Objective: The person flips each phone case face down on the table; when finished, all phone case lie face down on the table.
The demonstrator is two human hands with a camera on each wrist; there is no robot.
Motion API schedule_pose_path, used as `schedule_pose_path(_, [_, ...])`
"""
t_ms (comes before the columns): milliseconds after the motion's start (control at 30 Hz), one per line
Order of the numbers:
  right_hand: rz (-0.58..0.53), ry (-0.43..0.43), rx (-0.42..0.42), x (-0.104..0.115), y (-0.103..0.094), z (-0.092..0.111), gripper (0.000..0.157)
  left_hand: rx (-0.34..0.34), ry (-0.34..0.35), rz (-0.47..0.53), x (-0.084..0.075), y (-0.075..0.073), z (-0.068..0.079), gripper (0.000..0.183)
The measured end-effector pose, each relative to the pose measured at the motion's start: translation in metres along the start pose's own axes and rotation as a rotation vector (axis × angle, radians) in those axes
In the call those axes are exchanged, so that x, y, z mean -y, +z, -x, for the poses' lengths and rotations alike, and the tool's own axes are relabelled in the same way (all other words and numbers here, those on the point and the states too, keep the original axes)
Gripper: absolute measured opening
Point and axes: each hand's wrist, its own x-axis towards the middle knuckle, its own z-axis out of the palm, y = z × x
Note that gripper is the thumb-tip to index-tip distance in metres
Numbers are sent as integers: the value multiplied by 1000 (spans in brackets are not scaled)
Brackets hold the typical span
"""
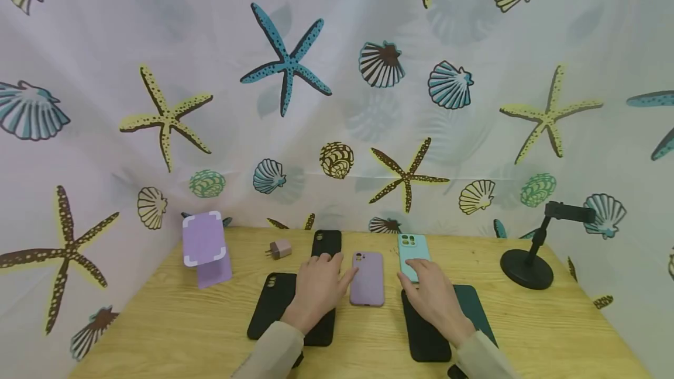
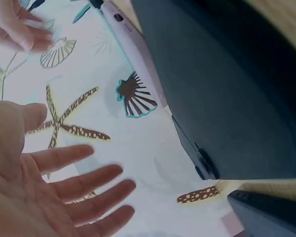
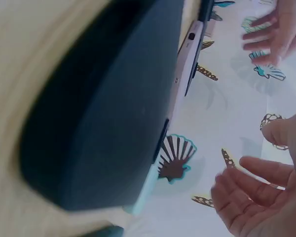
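Observation:
My left hand hovers palm down with spread fingers over several black phones: one lies to its left, one beyond its fingertips and one partly hidden beneath it. The left wrist view shows its palm apart from the phones. Between the hands lies a lilac phone, camera side up. My right hand is held above a mint phone, a black phone and a dark green one. Its fingers are loosely bent and hold nothing in the right wrist view.
A lilac folding stand stands at the table's back left, with a pinkish charger plug to its right. At the back right is a black stand with a round base. A shell-and-starfish curtain hangs behind the wooden table.

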Motion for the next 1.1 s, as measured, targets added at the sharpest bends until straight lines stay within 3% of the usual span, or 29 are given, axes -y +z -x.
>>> schedule_pose_path(167, [-198, 77, 46, 0, 7, -4, 22, 54, -63, 303, 20, -4, -8, 37])
schedule_pose_path(300, [-326, 90, 135, 2, 14, -4, 16, 123, -131, 526, 42, -8, -12, 30])
schedule_pose_path(400, [-404, 69, 227, 7, 20, -3, 16, 142, -159, 617, 59, -11, -13, 29])
schedule_pose_path(567, [-488, 7, 376, 21, 31, 0, 17, 155, -146, 699, 85, -10, -16, 25])
schedule_pose_path(767, [-589, 16, 525, 43, 44, 4, 17, 259, -87, 796, 116, -6, -14, 25])
schedule_pose_path(900, [-656, -12, 583, 59, 51, 3, 18, 307, -69, 807, 133, -10, -12, 30])
schedule_pose_path(1100, [-705, -28, 644, 88, 60, 2, 17, 332, -115, 802, 151, -16, -12, 35])
